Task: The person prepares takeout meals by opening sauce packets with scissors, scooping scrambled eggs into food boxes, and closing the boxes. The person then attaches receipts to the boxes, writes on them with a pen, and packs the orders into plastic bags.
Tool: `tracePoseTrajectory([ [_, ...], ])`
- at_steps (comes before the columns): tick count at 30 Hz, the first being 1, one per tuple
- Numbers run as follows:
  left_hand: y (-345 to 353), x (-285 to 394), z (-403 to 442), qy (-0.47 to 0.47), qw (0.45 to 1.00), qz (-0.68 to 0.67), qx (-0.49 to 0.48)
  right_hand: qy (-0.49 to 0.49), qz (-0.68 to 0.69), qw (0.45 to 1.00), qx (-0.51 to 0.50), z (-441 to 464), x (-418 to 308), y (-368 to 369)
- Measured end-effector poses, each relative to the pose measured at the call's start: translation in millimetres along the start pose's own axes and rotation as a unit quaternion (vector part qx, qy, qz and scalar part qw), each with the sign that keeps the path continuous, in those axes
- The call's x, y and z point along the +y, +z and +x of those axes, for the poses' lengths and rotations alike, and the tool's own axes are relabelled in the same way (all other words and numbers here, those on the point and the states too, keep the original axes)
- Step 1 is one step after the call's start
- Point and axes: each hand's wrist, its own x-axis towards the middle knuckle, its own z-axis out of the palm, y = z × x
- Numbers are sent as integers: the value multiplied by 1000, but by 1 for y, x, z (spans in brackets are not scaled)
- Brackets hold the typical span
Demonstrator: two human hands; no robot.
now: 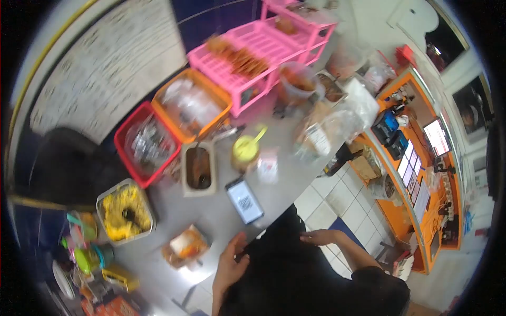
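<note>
Tray (178, 259) holds food (197, 248) (1 white patch (183, 243)) near left hand (231, 262).

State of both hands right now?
Left hand: looks empty, half open, near the phone.
Right hand: against black clothing; can't tell if gripping.

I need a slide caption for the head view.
Left hand and right hand near a grey counter bearing a phone, some food and a pink rack.
</note>
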Motion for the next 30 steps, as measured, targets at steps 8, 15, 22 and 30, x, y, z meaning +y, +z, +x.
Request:
tracePoseTrajectory([
  [8,158,79,187,-99,903,-159,-388,-398,324,789,338,-118,87,-349],
  [15,248,117,270,-270,891,51,-361,-380,161,576,706,-129,134,-689],
  [22,274,187,312,-302,937,-12,-176,-76,-167,863,471,-11,121,-886],
  [30,281,165,321,-347,929,-10,-130,-107,-191,827,518,56,118,-897],
])
